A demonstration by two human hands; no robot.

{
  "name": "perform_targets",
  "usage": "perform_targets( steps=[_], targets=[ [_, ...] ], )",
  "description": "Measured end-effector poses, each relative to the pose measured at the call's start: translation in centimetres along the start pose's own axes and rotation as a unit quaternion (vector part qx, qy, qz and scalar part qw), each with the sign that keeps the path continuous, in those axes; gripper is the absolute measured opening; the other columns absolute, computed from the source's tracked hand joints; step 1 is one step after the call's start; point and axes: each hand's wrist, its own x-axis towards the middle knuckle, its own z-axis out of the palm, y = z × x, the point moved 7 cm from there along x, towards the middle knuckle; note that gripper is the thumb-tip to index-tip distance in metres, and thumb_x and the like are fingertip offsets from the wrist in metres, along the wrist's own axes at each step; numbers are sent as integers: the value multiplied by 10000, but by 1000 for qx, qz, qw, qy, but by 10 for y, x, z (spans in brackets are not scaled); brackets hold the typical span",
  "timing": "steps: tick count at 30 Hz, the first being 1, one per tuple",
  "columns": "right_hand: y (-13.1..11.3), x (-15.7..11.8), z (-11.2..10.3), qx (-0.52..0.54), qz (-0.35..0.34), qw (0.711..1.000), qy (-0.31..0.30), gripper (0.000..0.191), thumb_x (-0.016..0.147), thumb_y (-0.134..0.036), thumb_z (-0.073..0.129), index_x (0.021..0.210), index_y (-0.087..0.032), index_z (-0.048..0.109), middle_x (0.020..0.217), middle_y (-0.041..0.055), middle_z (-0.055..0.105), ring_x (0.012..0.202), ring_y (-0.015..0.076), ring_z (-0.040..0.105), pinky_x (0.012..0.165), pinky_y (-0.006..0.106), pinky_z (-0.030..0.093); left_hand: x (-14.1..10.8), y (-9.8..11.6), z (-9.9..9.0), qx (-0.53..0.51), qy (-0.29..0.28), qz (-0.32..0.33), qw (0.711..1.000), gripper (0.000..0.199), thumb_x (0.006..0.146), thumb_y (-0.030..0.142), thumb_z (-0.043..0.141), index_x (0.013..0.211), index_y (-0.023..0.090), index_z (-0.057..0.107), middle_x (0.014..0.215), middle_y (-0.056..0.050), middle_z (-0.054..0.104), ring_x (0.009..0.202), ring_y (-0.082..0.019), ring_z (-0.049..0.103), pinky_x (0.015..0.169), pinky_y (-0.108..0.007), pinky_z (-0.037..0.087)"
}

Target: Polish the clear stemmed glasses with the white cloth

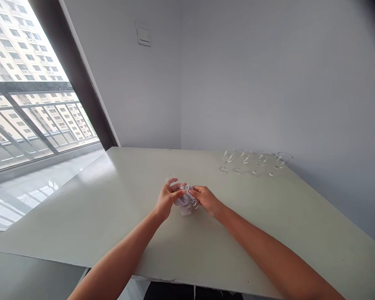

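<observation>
Above the middle of the table, my left hand (171, 193) is closed around the bowl of a clear stemmed glass (169, 178), which is tilted with its rim toward the upper left. A white cloth (185, 209) is bunched about the glass's stem and hangs down below it. With fingers pinched, my right hand (205, 198) grips the cloth close to the foot of the glass. Parts of the stem are hidden by the cloth and my fingers.
Several clear stemmed glasses (245, 156) stand upright in a row at the back right of the pale table (112, 208), near the wall. A window (34, 83) is on the left. A wall switch (143, 35) is above the back edge.
</observation>
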Motion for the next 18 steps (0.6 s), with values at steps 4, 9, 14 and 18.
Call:
perform_targets(
  steps=[4,9,14,18],
  targets=[
    [-13,2,-34,-76,-47,987,135,369,696,-511,572,644,-149,529,544,-37,439,507,84,384,505,227,314,3,6,-8,-19,30,13,999,541,621,260,729,1043,185,398,967,-89,632,728,-146,620,679,-283,473],
    [-65,-24,-16,-342,-231,906,91,325,846,-441,418,868,-188,621,753,32,567,690,151,481,625,274,365,10,-2,-28,-62,95,-21,993,491,620,265,725,992,181,415,861,-55,627,715,-137,616,667,-276,482],
    [-59,-52,45,-552,-350,748,-116,297,870,-217,397,1061,-311,605,1066,35,563,928,204,445,783,340,348,12,-19,-30,-53,89,-71,992,332,556,195,723,828,141,539,601,8,557,486,-92,498,460,-213,385],
    [-54,-44,40,-420,-329,833,-148,240,866,-244,428,986,-266,635,932,39,524,799,146,467,692,276,394,7,-18,-16,-55,29,-79,995,214,580,241,703,732,146,585,616,-14,568,541,-134,521,471,-238,401]
  ],
)
